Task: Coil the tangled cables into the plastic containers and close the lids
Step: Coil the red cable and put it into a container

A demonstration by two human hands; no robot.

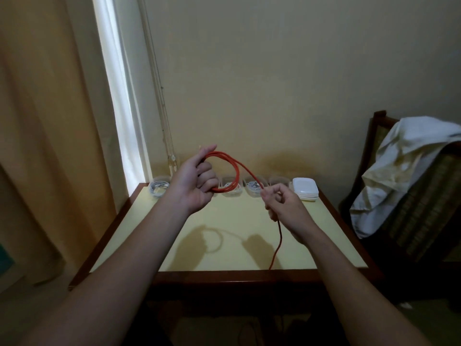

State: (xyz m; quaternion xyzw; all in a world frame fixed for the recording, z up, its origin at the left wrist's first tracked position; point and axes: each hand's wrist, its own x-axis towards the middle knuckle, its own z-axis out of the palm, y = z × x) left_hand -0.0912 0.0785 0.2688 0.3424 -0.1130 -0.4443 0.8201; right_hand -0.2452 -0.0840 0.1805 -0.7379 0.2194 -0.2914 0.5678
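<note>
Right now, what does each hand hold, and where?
One orange cable: the left hand grips its coiled loops; the right hand pinches the uncoiled length.

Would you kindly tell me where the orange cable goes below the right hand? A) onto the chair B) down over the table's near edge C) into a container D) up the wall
B: below the right hand the orange cable drops across the table and passes over its near edge.

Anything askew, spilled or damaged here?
Nothing stands out. The containers sit in a row at the table's far edge, lids stacked beside them; the cable's tail trails off the front edge, simply not coiled yet.
</note>
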